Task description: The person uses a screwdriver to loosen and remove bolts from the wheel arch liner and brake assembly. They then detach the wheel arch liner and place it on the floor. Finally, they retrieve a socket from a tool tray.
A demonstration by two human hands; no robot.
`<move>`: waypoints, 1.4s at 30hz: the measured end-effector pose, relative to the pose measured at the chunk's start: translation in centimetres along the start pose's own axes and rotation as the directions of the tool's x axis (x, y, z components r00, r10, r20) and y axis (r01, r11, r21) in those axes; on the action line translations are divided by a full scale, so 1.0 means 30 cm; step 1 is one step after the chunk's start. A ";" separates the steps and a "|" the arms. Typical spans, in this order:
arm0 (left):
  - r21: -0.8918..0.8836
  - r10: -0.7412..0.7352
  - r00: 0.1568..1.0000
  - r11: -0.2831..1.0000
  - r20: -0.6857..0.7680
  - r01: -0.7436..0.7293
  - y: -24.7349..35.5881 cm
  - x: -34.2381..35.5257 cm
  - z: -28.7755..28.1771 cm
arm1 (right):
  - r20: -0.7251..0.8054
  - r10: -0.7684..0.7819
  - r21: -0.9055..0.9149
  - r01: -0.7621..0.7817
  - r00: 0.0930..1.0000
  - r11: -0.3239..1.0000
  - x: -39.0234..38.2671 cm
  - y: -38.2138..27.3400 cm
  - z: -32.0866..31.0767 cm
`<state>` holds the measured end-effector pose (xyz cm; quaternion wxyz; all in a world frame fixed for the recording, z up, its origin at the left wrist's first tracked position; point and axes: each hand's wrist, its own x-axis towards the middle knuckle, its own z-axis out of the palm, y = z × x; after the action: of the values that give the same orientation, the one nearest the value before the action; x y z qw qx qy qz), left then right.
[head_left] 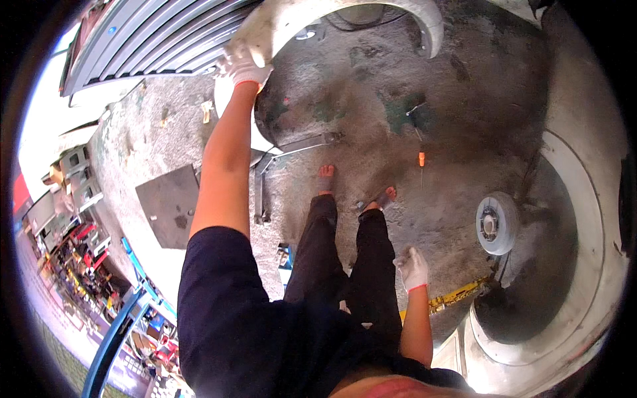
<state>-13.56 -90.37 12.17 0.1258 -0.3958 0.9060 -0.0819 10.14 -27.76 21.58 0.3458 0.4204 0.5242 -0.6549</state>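
My left hand [243,69], in a white glove with a red cuff edge, reaches far forward. Its fingers close over the near left end of a curved, cream-coloured car fender [292,21]. The fender arches away to the right, and part of it runs out of view at the top. My right hand [414,269], gloved the same way, hangs low beside my right leg. Its fingers are curled in, with nothing visible in them. A yellow bar [458,296] lies just beyond that hand.
A grey ribbed metal panel [166,43] stands at upper left. To the right is a vehicle body with a wheel arch [554,149] and a wheel hub [491,224]. An orange-handled screwdriver [421,159], a metal stand [260,189] and a dark flat plate [169,205] are on the floor.
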 end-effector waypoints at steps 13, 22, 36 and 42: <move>-0.616 0.035 0.980 0.773 -0.197 -0.151 0.159 -0.498 0.010 | 0.297 -0.551 -0.885 0.442 0.780 0.149 0.073 -0.054 0.017; -0.763 0.750 0.661 0.436 0.014 -0.478 0.628 -1.153 0.280 | -0.107 -0.243 -0.572 0.140 0.964 0.808 0.744 -0.107 0.017; 0.139 0.910 0.370 0.348 0.189 -0.927 1.775 -0.756 1.249 | -0.006 -0.443 -0.974 -0.105 0.896 -0.199 1.977 0.025 -0.308; 0.297 0.953 0.180 0.104 0.242 -0.949 1.743 -0.720 1.155 | 0.043 -0.543 -0.989 -0.040 0.839 -0.140 1.777 0.069 -0.351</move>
<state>-25.70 -40.93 -30.37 0.2181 0.3109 0.9112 -0.1593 -7.75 -18.54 -28.93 0.2851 0.0363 0.9577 -0.0129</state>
